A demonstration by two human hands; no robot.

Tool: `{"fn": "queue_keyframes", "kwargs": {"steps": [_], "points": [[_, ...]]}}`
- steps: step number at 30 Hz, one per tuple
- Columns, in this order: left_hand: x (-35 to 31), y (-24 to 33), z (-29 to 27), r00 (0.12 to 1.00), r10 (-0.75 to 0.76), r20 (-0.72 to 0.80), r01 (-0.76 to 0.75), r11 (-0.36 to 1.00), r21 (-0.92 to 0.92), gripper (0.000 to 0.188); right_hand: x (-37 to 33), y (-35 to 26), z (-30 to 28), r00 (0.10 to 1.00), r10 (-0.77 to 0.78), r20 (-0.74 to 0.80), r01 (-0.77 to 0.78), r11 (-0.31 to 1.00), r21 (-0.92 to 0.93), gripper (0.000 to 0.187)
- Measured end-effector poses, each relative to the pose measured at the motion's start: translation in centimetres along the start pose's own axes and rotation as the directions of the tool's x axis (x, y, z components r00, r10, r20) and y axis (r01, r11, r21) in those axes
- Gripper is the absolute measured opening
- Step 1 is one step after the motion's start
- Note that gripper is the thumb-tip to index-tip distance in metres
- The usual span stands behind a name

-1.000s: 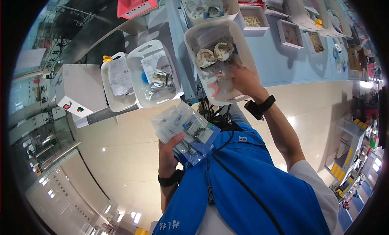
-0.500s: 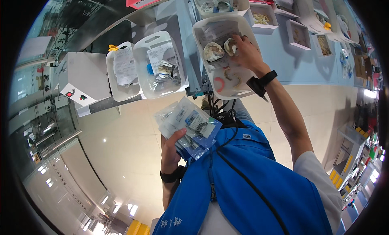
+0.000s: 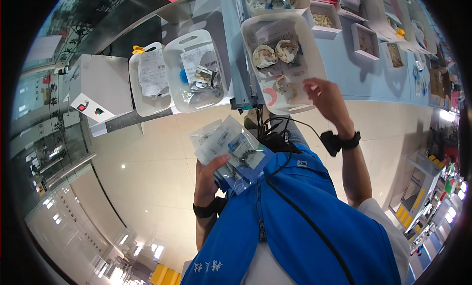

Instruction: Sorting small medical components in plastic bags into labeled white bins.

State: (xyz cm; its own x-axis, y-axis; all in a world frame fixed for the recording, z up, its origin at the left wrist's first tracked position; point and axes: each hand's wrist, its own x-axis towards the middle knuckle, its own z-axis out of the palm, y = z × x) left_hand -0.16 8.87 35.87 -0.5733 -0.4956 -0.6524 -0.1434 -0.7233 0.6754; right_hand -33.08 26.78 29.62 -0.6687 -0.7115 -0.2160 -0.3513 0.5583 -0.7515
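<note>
My left hand is closed on several flat plastic bags with dark small parts inside, thumb on top, in front of my blue vest. My right hand hovers by the near right rim of a white plastic tray, fingers loosely bent and apart, nothing seen in them. Two whitish plaster dental casts lie side by side in the tray on a printed paper slip. Closer to me in it are a pink horseshoe-shaped piece and small tooth-coloured arch pieces.
Left of it, a white tray holds papers and bagged items, beside another tray with paper slips. A grey box-shaped device stands farther left. Small white boxes sit on the blue tabletop. A black cable hangs across my vest.
My right hand has let go of the right dental cast and drawn back toward me, to the tray's near right rim. My left hand still grips the bags.
</note>
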Motion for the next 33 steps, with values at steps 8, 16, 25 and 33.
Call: {"fn": "queue_keyframes", "kwargs": {"steps": [8, 16, 25, 33], "points": [[-0.1, 0.4, -1.0, 1.0, 0.0, 0.013, 0.0, 1.0, 0.024, 0.06, -5.0, -5.9, 3.6, 1.0, 0.025, 0.013, -0.026, 0.994, 0.105, 0.019], [-0.8, 1.3, -1.6, 0.964, 0.015, 0.266, -0.04, 0.995, 0.087, 0.049, -9.5, -14.0, 6.9, 0.879, -0.1, 0.466, -0.172, 0.845, 0.507, 0.057], [-2.5, 1.5, -4.4, 0.966, -0.01, 0.26, 0.032, 0.996, -0.081, 0.068, -8.6, -15.4, 9.5, 0.832, -0.02, 0.555, -0.356, 0.748, 0.56, 0.062], [-1.3, 3.9, -3.9, 0.994, 0.014, 0.113, -0.006, 0.997, -0.072, 0.065, -6.0, -16.8, 10.0, 0.788, -0.064, 0.613, -0.385, 0.726, 0.57, 0.061]]}}
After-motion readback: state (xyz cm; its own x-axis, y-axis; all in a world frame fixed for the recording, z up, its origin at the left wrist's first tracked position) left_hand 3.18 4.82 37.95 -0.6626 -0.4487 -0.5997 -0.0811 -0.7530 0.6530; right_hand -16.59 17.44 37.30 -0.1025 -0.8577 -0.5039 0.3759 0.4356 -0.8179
